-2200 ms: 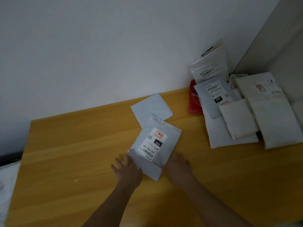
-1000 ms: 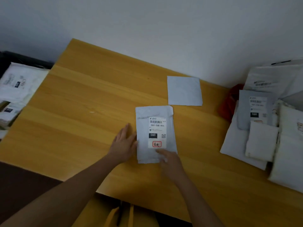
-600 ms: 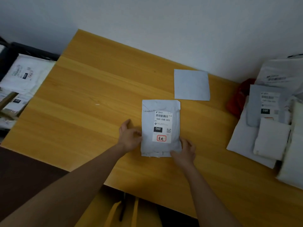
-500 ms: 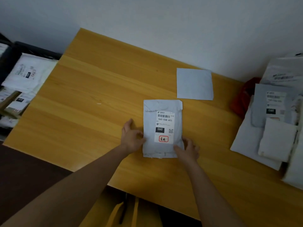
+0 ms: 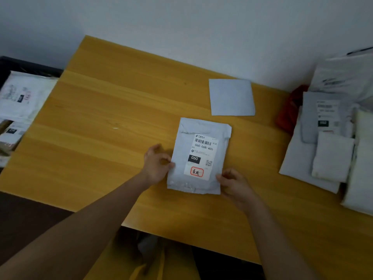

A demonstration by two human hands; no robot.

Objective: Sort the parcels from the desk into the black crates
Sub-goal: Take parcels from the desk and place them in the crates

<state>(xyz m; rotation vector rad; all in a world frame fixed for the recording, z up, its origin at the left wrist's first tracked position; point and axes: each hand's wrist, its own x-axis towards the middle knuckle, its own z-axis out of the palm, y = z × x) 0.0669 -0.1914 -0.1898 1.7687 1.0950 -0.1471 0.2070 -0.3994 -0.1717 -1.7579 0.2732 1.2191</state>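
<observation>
Parcel (image 5: 199, 156): now squared label-up on desk (image 5: 101, 118), below the blank envelope (image 5: 231, 97).
Hands: left hand (image 5: 156, 164) and right hand (image 5: 232, 181) now pinch its lower edges.
Meaning: label readable; lifting toward black crate (image 5: 12, 63) likely next.

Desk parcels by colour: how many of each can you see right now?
Grey: 4: held parcel, blank parcel, labelled pile parcel, bottom pile parcel
White: 3: leaning bag, small parcel, edge parcel
Red: 1: red packet
Total: 8 visible; the pile may hide more.
</observation>
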